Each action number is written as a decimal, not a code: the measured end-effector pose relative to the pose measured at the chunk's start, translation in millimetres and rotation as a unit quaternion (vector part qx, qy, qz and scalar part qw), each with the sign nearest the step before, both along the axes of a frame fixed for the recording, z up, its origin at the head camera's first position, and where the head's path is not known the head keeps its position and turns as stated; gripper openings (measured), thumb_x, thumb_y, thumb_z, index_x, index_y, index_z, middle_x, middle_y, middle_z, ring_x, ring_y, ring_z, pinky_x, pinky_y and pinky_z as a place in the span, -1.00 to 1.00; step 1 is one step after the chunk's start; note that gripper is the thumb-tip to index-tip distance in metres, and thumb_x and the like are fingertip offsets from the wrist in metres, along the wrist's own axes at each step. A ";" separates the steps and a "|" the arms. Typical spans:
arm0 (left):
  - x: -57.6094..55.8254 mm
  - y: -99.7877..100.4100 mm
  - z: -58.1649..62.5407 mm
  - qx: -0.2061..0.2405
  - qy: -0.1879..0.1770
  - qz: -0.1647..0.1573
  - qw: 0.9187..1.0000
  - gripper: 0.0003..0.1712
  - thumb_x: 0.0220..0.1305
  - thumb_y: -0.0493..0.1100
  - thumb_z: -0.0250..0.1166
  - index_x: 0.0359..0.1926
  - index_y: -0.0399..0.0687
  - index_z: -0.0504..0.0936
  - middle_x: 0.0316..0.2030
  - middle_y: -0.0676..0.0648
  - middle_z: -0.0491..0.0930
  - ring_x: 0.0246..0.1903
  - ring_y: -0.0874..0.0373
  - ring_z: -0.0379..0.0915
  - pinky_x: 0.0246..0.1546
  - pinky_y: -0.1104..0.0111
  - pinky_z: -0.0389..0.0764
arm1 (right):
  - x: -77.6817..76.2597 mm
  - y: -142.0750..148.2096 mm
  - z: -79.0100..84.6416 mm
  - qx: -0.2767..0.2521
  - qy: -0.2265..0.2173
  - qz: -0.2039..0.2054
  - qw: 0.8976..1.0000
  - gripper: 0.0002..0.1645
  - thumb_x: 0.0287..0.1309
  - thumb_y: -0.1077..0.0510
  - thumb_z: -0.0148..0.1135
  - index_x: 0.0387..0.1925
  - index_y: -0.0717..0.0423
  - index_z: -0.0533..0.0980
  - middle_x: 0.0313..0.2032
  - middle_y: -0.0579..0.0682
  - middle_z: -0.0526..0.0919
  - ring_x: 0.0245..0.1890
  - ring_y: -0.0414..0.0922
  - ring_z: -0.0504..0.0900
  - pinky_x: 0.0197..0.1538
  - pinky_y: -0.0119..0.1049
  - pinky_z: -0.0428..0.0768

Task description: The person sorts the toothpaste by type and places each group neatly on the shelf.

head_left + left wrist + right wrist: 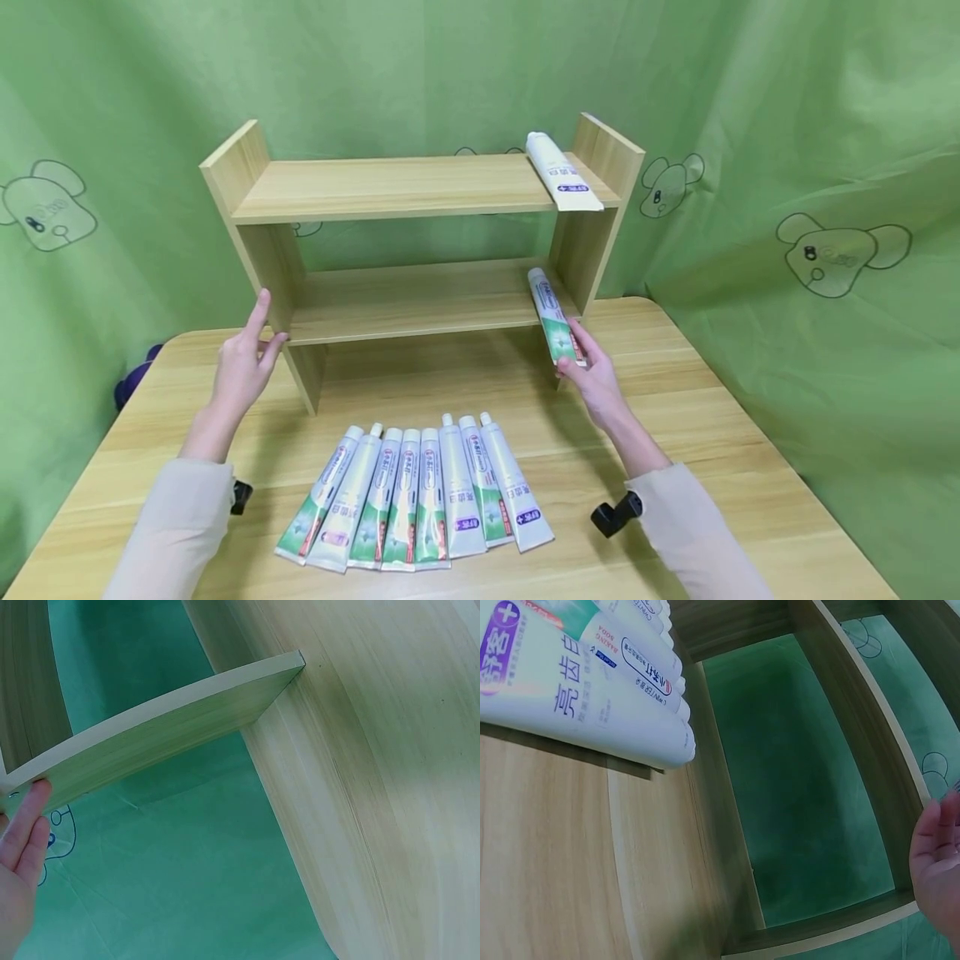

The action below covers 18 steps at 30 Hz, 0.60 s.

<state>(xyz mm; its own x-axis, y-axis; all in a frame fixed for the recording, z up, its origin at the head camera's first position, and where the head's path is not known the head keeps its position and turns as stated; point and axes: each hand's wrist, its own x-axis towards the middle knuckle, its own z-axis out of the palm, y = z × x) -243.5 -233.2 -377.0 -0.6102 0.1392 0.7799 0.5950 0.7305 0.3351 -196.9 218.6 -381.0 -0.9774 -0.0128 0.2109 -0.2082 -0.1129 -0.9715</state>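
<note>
My right hand (597, 385) pinches the flat end of a green-and-white toothpaste tube (553, 317) between thumb and fingers. The tube's cap end lies on the middle board (412, 296) of a wooden shelf, close to the right side panel, while its flat end juts past the front edge. With fairly straight fingers, my left hand (242, 371) touches the shelf's left side panel (258, 262); the left wrist view shows fingertips (36, 796) against this panel. In the right wrist view only part of the right hand (937, 881) appears, and its tube is hidden.
A white toothpaste tube (562, 171) lies on the top board (397, 183) at the right. Several green-and-white and white tubes (405, 500) lie in a fanned row on the table (720, 450) before the shelf. A green curtain (360, 75) hangs behind.
</note>
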 end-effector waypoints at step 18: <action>-1.6 -0.8 -1.9 -0.003 0.017 -0.004 1.000 0.06 0.03 -0.51 0.25 0.40 0.27 -0.06 -0.46 -0.44 0.56 -0.61 -0.28 0.53 -0.65 0.01 0.56 | -16.0 -0.2 2.0 0.026 0.013 -0.047 0.998 -0.26 0.12 0.45 0.06 0.32 0.33 0.04 0.26 0.37 0.17 -0.39 -0.36 0.48 -0.46 -0.62 0.44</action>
<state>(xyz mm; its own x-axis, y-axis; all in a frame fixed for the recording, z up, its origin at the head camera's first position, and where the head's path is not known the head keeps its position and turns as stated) -245.2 -234.0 -378.8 -0.5826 0.1490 0.7990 0.6116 0.7278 0.3102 -213.0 218.4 -379.0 -0.9692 0.0668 0.2370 -0.2400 -0.0405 -0.9699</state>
